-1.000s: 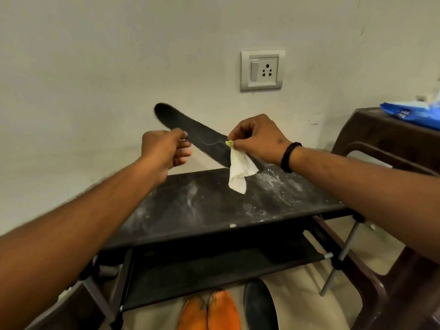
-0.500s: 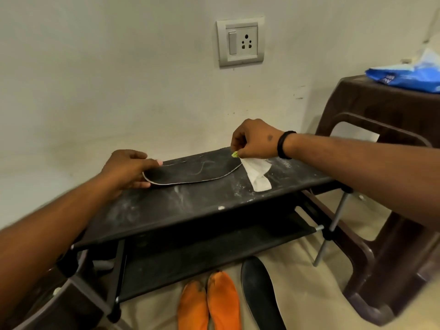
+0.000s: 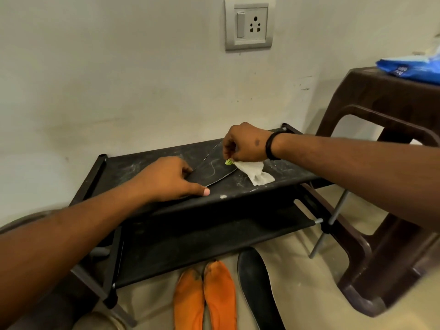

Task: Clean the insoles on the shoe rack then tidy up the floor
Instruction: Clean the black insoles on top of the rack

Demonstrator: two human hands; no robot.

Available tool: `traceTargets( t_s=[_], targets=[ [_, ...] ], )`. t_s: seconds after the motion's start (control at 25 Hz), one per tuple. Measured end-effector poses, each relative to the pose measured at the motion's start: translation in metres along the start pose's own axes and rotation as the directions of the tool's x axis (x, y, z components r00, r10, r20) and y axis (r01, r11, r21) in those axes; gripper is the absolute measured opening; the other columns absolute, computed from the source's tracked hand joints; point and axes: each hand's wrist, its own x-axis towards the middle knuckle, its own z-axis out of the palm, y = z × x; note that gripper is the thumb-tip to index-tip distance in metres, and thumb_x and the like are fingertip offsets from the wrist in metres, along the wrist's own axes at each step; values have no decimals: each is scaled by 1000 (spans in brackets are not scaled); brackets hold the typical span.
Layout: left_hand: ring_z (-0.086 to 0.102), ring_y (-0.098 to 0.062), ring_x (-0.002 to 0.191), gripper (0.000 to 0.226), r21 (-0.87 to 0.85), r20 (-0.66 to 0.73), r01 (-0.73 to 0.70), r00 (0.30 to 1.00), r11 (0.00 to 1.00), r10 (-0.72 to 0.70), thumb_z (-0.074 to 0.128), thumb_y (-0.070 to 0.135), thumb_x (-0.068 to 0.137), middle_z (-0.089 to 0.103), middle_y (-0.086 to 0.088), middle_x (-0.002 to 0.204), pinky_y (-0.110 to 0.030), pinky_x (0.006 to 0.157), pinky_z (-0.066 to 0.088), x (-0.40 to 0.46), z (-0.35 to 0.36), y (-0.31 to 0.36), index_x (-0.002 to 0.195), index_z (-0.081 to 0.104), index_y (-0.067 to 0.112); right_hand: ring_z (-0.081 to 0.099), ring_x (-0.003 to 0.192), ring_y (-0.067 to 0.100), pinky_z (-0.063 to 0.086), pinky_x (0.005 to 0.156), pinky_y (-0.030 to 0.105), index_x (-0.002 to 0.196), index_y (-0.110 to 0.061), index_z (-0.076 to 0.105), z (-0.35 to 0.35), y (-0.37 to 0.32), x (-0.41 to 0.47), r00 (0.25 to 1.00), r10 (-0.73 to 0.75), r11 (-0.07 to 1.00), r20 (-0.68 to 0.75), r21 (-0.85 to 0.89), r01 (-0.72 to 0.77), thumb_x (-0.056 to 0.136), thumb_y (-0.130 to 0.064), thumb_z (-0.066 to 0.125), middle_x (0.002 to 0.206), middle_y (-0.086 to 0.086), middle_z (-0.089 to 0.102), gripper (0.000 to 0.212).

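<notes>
Our left hand [image 3: 171, 179] hides one end of the black insole [image 3: 212, 169]; the orange insoles [image 3: 204, 298] and second black insole [image 3: 258, 289] run off the bottom edge, the blue packet [image 3: 412, 70] off the right.

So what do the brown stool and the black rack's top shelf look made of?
Brown stool: seemingly moulded plastic, one-piece rounded legs, dull sheen. Black rack's top shelf: matte, probably fabric or thin plastic sheet, streaked with white dust; I can't tell which.
</notes>
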Motion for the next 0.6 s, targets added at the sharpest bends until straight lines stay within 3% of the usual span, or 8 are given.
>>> traceTargets(
  t_s=[0.12,0.24,0.36,0.44,0.6],
  targets=[
    [70,-15,91,70,-51,-48,-48,998,998,46,73,66,74,76,-3,101,-41,88,58,-4,13,-9,126,69,20,66,83,8,53,77,21,86,-16,77,18,-20,-7,996,-84,995,36,63,82,83,-3,65,86,-7,73,19],
    [68,-11,94,69,-112,-124,-82,990,990,68,74,63,76,75,0,109,-32,87,56,-5,20,-15,127,68,18,64,79,7,50,74,18,85,-15,77,33,-34,-9,983,-173,985,61,27,172,84,-2,63,86,-5,72,19],
    [65,-6,86,67,-101,-160,-101,984,990,84,71,65,77,71,7,96,-26,76,53,-5,25,-13,127,69,19,67,87,17,55,81,29,91,-10,77,29,-15,2,1000,-27,999,6,-36,28,86,-1,60,93,4,73,20],
    [64,-8,86,68,-76,-165,-86,984,993,73,68,68,77,68,5,96,-30,77,56,-5,26,-12,126,69,21,68,88,19,57,83,33,92,-10,76,28,-10,4,999,52,998,-5,-35,-52,87,-2,60,94,5,73,19],
    [69,-16,91,89,-54,-153,-70,986,996,61,58,84,63,73,-4,102,-43,83,59,-4,28,-17,122,70,19,67,82,12,56,77,26,89,-12,77,36,-43,-3,995,-64,997,70,39,61,83,-10,65,87,-1,75,13]
  ],
)
